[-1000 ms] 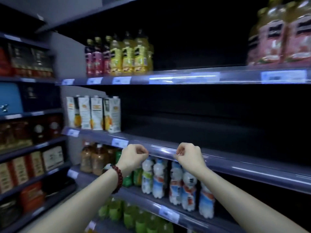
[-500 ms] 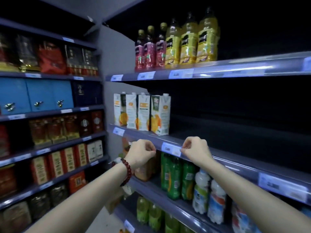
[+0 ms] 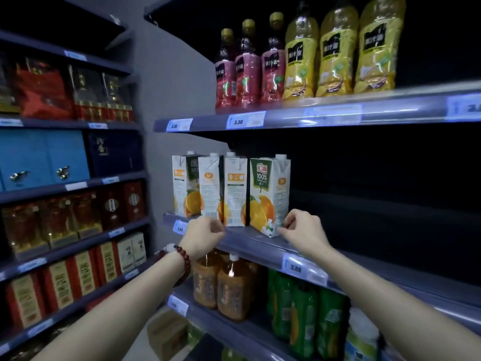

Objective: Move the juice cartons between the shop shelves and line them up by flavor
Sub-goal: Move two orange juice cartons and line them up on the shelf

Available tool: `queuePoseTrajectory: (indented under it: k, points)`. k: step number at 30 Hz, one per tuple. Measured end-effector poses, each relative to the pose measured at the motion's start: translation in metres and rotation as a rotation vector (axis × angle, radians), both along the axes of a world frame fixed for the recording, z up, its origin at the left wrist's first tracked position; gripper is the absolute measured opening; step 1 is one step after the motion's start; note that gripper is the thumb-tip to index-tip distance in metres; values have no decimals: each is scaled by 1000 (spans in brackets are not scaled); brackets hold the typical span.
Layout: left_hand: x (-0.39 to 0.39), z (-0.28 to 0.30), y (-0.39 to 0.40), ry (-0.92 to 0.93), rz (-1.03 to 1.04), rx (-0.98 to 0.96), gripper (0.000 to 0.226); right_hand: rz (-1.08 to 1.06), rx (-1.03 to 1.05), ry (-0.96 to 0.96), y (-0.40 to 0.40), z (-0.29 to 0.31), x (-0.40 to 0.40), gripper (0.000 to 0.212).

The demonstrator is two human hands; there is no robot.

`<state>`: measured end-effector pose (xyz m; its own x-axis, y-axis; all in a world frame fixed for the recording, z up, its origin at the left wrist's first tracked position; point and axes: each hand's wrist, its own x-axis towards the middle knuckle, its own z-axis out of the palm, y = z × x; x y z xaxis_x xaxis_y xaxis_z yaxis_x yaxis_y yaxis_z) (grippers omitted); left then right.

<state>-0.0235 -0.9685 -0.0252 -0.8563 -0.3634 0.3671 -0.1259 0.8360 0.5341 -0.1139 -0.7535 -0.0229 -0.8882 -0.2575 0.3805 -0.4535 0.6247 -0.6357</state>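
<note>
Both hands (image 3: 253,234) have reached the juice cartons (image 3: 269,195).

"100%" on the rightmost juice carton (image 3: 269,194); "3.30" on the upper shelf's price tag (image 3: 246,121).

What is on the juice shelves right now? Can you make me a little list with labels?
place: shop shelves
top shelf: three red juice bottles, three yellow juice bottles
middle shelf: four orange juice cartons standing in a row at the left end; the rest looks bare and dark
shelf below: brown tea bottles, green bottles
left hand: loosely curled, in front of the cartons, holding nothing
right hand: fingertips at the bottom corner of the rightmost carton
wrist: red bead bracelet on the left arm
</note>
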Motion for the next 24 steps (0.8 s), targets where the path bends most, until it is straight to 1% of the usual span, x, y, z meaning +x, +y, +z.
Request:
queuePoseTrajectory:
  k: [1,3,5,6,8,11,15,17,20,22,24]
  points:
    - [-8,0,-6,15,3,37,8,-29,-10,8,-5,1,-5,30]
    - [-25,2,-13,64,2,122,24,-88,-55,12,-16,4,-13,45]
    - [-41,7,-16,147,-8,192,39,-135,-112,-7,-29,6,-19,65]
    - [-49,9,-16,187,-15,228,45,-149,-148,-27,-37,7,-22,74]
    - [-68,13,-15,247,-38,298,50,-169,-228,-66,-52,7,-28,82]
    - [-92,17,-6,297,-25,363,56,-199,-353,-91,-68,8,-34,83]
    - [-110,5,6,344,49,302,63,-253,-464,-78,-78,8,-39,72]
    - [-114,1,13,360,62,290,70,-252,-496,-56,-76,7,-40,70]
    - [-120,3,21,377,92,332,81,-241,-513,-49,-67,7,-38,70]
    - [-123,8,24,381,117,380,83,-243,-532,-66,-60,8,-36,71]
    - [-126,11,26,360,180,374,82,-231,-564,-83,-51,8,-34,68]
